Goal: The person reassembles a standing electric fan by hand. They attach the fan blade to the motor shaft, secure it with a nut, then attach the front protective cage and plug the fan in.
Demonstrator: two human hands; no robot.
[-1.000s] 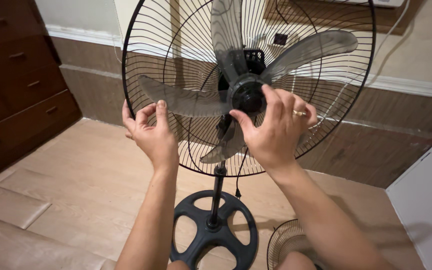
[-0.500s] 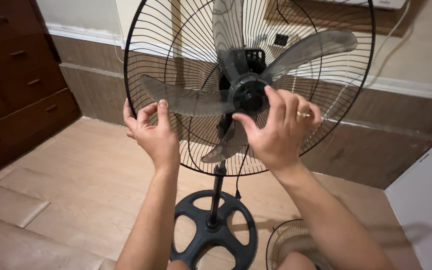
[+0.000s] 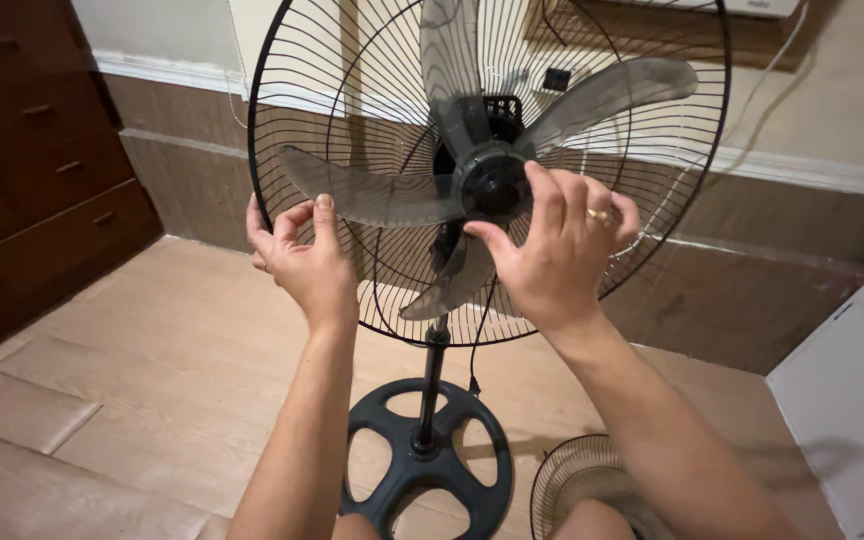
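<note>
Drawers of dark wood stand at far left. Next, the left hand grips one translucent grey blade between thumb and fingers. At centre, the right hand pinches the black hub cap of the pedestal fan, inside its rear wire guard. A loose grille lies lower right.
</note>
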